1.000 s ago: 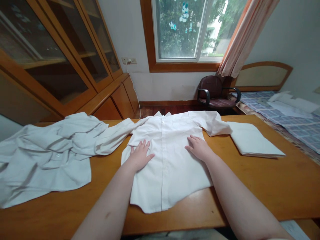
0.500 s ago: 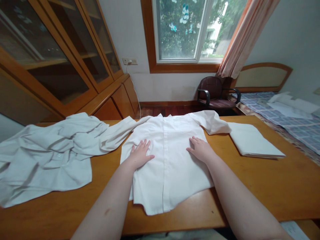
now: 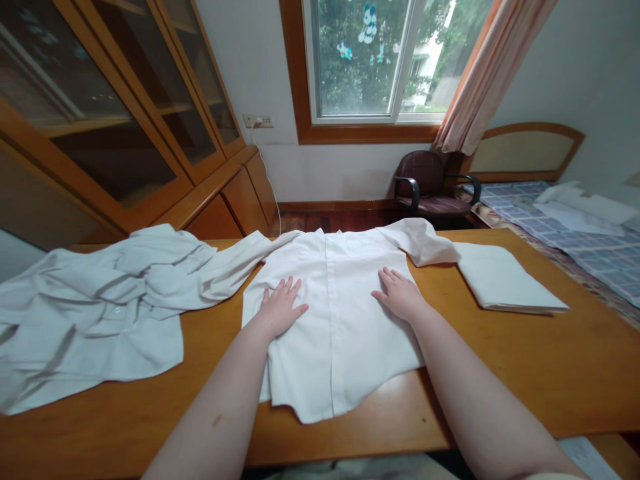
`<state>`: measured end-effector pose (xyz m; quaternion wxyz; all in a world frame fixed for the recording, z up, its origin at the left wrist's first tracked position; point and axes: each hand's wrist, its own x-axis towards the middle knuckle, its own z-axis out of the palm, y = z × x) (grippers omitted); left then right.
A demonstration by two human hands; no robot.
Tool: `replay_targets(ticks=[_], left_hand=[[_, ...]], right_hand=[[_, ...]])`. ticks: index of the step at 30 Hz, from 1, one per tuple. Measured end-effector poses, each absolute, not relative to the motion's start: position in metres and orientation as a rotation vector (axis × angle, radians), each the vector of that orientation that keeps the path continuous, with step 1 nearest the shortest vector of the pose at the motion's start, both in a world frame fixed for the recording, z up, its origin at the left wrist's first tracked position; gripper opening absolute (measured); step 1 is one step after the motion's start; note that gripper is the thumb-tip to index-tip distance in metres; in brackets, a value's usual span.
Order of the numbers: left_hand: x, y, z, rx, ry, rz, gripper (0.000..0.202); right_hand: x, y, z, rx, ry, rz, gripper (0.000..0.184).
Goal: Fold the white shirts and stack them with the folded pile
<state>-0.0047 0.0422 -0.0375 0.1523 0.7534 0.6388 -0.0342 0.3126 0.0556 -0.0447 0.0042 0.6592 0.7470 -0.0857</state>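
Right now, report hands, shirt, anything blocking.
Left hand and right hand open on spread shirt. Front placket up. Crumpled garment left, folded cloth right, both near sleeves.

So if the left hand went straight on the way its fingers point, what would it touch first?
The left hand would probably just meet more of the shirt under it, toward the far end, though depth is hard to judge here.

The left hand (image 3: 281, 310) and right hand (image 3: 399, 295) each cover a patch of the white shirt (image 3: 350, 333); details along its front strip are too small to tell. A crumpled white garment (image 3: 125, 313) runs past the left edge (its deeper folds are buried). The counter (image 3: 500, 373) blocks the lower part of the chair (image 3: 423, 177). Pale things (image 3: 585, 203) on the bed (image 3: 595, 260), itself cut off at right, are indistinct.
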Motion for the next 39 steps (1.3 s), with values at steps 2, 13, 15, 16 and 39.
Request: replay_targets(ticks=[2,13,15,16,39], left_hand=[[-0.004,0.043,-0.035,2.154,1.824,-0.118,0.077],[-0.012,0.028,-0.023,1.885,2.054,-0.203,0.092],[-0.016,0.030,-0.022,1.815,2.144,-0.226,0.087],[-0.019,0.031,-0.021,1.802,2.167,-0.232,0.085],[-0.035,0.046,-0.021,1.928,2.212,-0.213,0.067]], right_hand=[[0.312,0.055,-0.043,2.078,2.344,-0.262,0.067],[0.305,0.045,-0.021,2.162,2.305,-0.217,0.040],[0.305,0.045,-0.022,2.162,2.308,-0.212,0.039],[0.305,0.045,-0.022,2.164,2.304,-0.213,0.039],[0.305,0.045,-0.022,2.182,2.290,-0.204,0.037]])
